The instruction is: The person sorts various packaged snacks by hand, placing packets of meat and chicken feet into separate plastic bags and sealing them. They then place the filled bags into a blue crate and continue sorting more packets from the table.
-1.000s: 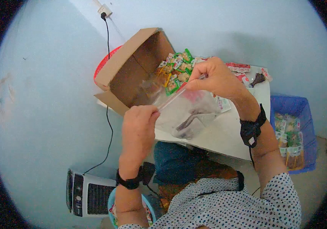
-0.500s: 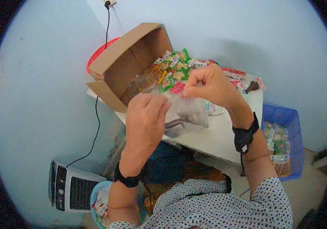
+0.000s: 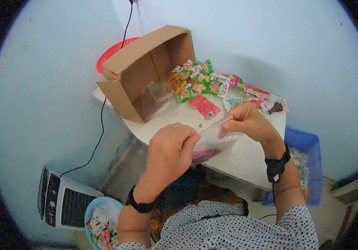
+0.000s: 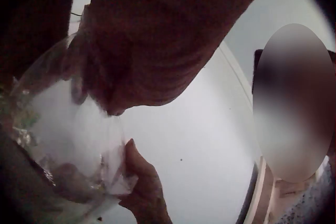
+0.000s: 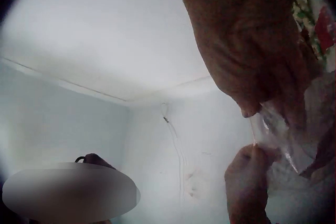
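A clear plastic bag point(image 3: 218, 143) is stretched between both hands over the table's near edge. My left hand point(image 3: 170, 152) pinches one end of its top edge, and my right hand point(image 3: 249, 124) pinches the other end between thumb and fingers. Something dark and purplish point(image 3: 204, 155) shows in the bottom of the bag, partly behind the left hand. Close up in the left wrist view, the bag point(image 4: 68, 129) looks wide and crinkled. In the right wrist view, the left thumb and fingers meet at its edge, below the right hand point(image 5: 252, 45). Beyond the bag lies a red packet point(image 3: 204, 106).
An open cardboard box point(image 3: 139, 77) lies on its side on the white table point(image 3: 250, 156), a red basket point(image 3: 110, 54) behind it. Green-edged snack packets point(image 3: 200, 87) and red-white packets point(image 3: 256, 91) lie along the back. A blue crate point(image 3: 312, 146) and light-blue basin point(image 3: 91, 208) stand lower.
Both hands have moved down and nearer the body with the bag. They came close together, then parted a little. The red packet on the table has come into full view.
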`<state>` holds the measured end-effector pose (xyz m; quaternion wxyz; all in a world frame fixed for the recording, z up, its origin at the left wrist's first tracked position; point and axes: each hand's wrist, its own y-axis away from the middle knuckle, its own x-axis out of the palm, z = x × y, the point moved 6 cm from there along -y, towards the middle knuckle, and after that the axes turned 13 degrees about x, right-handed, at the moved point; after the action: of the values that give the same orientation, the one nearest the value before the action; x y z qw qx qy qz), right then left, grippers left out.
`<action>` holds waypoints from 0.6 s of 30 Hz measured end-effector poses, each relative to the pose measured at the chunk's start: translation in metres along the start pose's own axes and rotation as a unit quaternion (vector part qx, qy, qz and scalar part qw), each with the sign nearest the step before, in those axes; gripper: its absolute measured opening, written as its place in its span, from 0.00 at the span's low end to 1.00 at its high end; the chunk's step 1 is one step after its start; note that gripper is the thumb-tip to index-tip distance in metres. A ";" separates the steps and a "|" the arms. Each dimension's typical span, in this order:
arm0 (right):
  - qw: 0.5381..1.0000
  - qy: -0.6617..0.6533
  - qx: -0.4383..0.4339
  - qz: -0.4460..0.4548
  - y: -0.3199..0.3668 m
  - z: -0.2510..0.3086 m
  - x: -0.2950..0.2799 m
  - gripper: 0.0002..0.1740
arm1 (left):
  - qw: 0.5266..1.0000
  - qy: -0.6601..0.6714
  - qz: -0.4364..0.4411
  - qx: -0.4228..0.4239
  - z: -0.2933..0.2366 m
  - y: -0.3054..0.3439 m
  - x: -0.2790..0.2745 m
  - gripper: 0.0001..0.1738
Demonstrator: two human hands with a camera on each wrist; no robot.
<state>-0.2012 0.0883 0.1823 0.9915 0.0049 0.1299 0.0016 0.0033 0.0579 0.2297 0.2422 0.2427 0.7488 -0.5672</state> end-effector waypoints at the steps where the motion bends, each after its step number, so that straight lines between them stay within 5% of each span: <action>1: 0.999 -0.045 0.004 -0.006 0.000 -0.009 0.004 0.15 | 1.000 0.014 0.015 -0.014 0.007 0.001 0.005 0.03; 8: 0.991 -0.105 0.073 -0.040 -0.005 -0.060 0.011 0.16 | 0.963 0.172 0.146 -0.149 0.069 0.021 0.053 0.08; 11: 0.983 -0.054 0.063 -0.162 0.005 -0.054 0.006 0.26 | 0.928 0.239 0.200 -0.203 0.084 0.029 0.067 0.09; 14: 0.956 0.217 -0.143 -0.140 0.031 -0.012 0.017 0.43 | 0.887 0.318 0.208 -0.261 0.090 0.039 0.073 0.11; 18: 0.953 0.192 -0.232 -0.022 0.038 -0.016 0.029 0.52 | 0.880 0.346 0.182 -0.270 0.102 0.048 0.083 0.11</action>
<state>-0.1774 0.1263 0.1601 0.9216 -0.2286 0.3137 0.0105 -0.0210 -0.0215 0.1174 0.1230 0.4809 0.8516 -0.1685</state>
